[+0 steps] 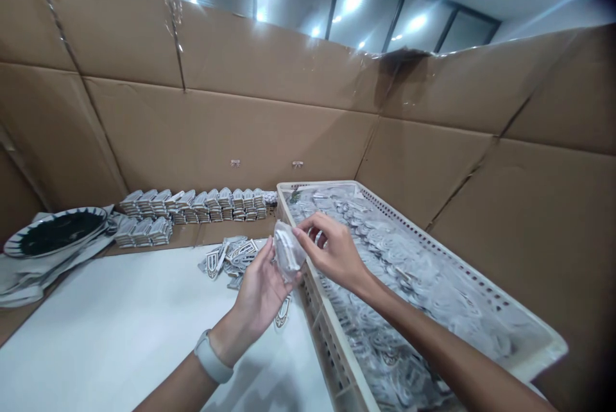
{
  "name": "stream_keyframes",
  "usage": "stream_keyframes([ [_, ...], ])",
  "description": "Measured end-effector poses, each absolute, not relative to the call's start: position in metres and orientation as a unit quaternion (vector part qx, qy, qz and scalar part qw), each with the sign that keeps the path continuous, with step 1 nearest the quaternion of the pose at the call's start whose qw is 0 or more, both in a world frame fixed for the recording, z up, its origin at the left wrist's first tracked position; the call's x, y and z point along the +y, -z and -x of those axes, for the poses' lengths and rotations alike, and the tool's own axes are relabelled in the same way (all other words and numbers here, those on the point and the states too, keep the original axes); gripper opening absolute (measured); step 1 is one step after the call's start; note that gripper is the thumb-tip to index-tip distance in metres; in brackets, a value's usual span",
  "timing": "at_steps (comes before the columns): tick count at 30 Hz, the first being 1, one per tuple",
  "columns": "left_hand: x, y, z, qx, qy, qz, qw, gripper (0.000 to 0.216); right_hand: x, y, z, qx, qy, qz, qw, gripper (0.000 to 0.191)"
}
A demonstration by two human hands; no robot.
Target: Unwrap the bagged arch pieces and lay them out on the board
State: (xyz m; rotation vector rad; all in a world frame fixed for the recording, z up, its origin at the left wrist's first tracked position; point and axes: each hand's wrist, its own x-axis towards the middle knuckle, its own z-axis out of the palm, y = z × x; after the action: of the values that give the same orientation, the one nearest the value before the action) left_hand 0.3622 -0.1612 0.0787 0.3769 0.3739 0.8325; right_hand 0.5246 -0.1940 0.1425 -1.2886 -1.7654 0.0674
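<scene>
A small clear plastic bag (289,251) with white and grey pieces inside is held up over the near wall of the crate. My left hand (262,287) is closed around its lower left side, palm up. With thumb and forefinger, my right hand (332,248) pinches the upper right edge of the bag. Below and left of it lies a loose pile of shield-shaped patches (233,258), white with grey and gold markings. One single patch (283,314) lies under my left hand, partly covered.
A long white plastic crate (320,309) full of bagged pieces stands on the right. Stacked patches (216,203) line the back of the white table (120,322). A dark green dish with a striped rim (62,232) sits at left. Cardboard walls (269,123) enclose the back and right.
</scene>
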Motion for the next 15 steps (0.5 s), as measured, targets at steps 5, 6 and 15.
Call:
stream_keyframes([
  [5,-0.161,-0.076,-0.364,0.181,-0.391,-0.172,0.886,0.031,-0.196,-0.149,-0.525,-0.705,-0.024,0.531,0.469,0.02],
  [6,-0.161,-0.075,-0.364,0.181,-0.39,-0.177,0.885,0.031,-0.195,-0.149,-0.526,-0.706,-0.022,0.529,0.47,0.02],
  [15,-0.145,-0.058,-0.354,0.266,-0.42,-0.357,0.791,0.044,-0.233,-0.209,-0.547,-0.664,0.003,0.546,0.511,0.024],
])
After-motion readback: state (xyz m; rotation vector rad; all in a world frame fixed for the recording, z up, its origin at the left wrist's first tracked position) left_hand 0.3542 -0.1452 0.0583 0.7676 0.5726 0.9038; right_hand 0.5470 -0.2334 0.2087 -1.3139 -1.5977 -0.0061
